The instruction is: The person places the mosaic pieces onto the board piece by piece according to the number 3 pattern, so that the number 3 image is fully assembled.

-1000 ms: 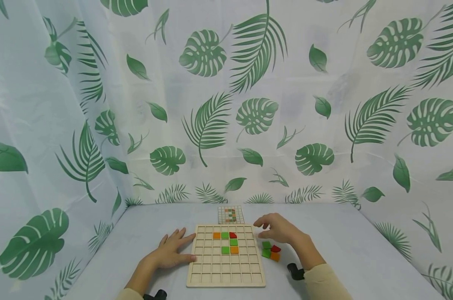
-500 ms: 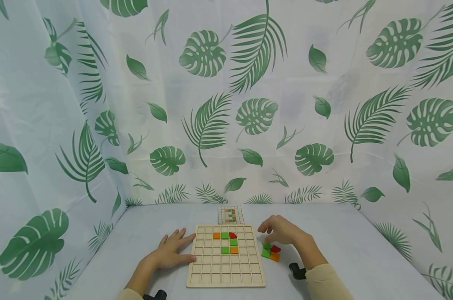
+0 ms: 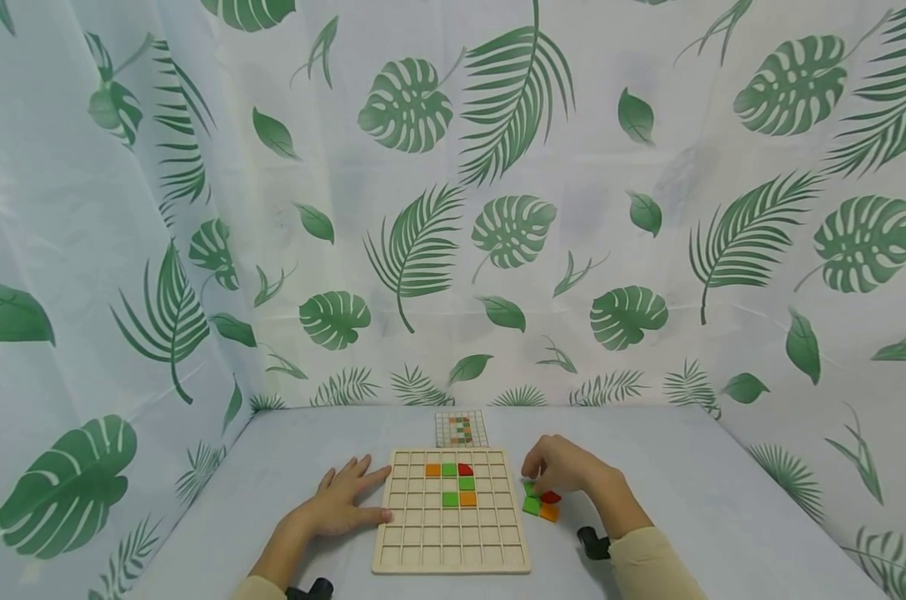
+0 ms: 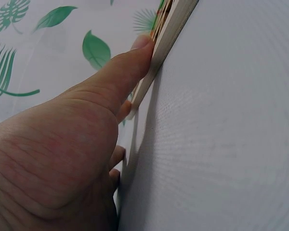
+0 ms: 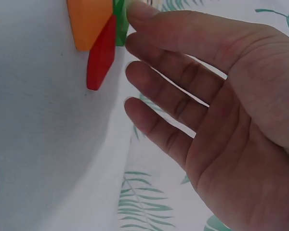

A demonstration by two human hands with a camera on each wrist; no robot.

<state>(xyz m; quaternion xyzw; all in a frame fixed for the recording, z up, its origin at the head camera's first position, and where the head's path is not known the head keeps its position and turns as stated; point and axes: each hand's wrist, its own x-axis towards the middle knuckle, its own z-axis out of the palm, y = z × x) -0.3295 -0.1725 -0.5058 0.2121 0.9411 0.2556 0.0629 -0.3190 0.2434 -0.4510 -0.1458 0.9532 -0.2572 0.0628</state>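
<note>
Head view: the left hand (image 3: 340,503), fingers spread and gripping nothing, touched the board (image 3: 490,535); the right hand (image 3: 565,465) bent over loose tiles (image 3: 548,512) just beside it. Left wrist view: the thumb (image 4: 127,70) steadied the board's edge. Right wrist view: whether the curved fingers (image 5: 154,86) pinched the green tile (image 5: 120,26), I could not tell; edge grip seemed best.

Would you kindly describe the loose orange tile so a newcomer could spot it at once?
Find the wooden grid board. Off its right edge, by the right hand, lies a cluster of loose pieces. The orange tile is the only visible one not green or red.
</note>
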